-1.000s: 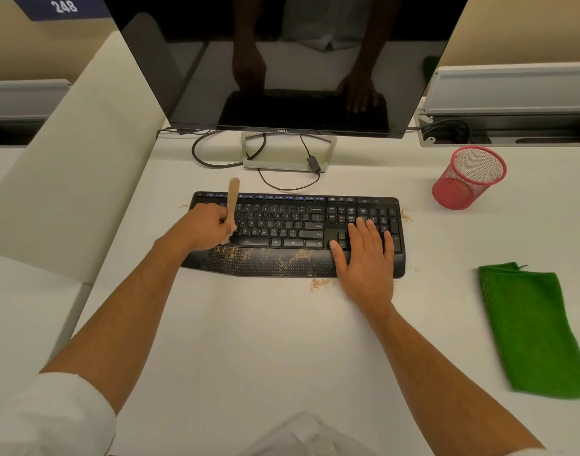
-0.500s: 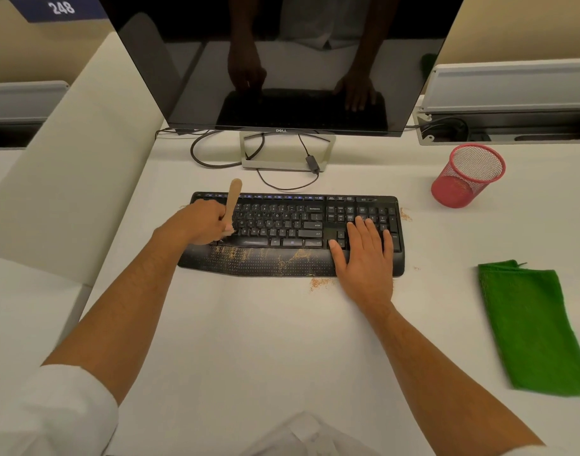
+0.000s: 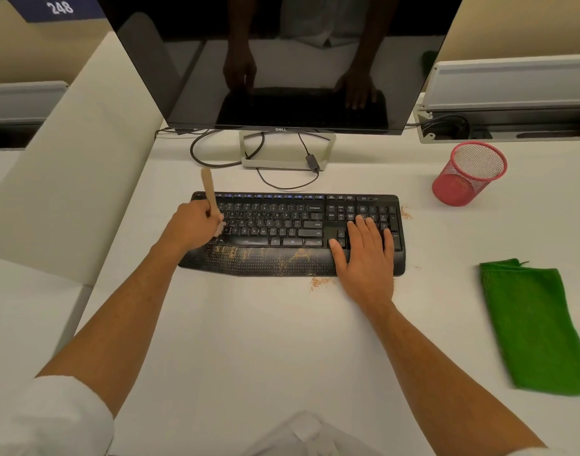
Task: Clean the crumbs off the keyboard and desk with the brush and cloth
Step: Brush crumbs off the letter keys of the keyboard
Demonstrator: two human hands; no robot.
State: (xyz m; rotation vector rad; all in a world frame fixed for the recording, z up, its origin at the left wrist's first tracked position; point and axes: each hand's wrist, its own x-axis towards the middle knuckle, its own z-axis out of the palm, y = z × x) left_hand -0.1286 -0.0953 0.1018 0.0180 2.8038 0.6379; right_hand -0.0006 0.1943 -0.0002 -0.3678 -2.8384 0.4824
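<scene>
Currently your left hand point(image 3: 196, 227) is curled around the pale wooden-handled brush point(image 3: 210, 195), handle tilted up and away from you, bristle end down on the left-hand keys of the black keyboard with its dotted wrist rest point(image 3: 275, 261). Your right hand point(image 3: 367, 255) lies flat, fingers straight and spread, pressing on the number pad and the right end of the wrist rest. Tan crumbs point(image 3: 319, 283) are scattered along the wrist rest, on the white desk point(image 3: 265, 350) just past its front edge, and beside the keyboard's right edge. Bare desk extends toward you. A folded green cloth point(image 3: 535, 327) lies well right of your right hand, near the desk's right side, untouched; a red mesh cup point(image 3: 468, 174) stands behind it.
</scene>
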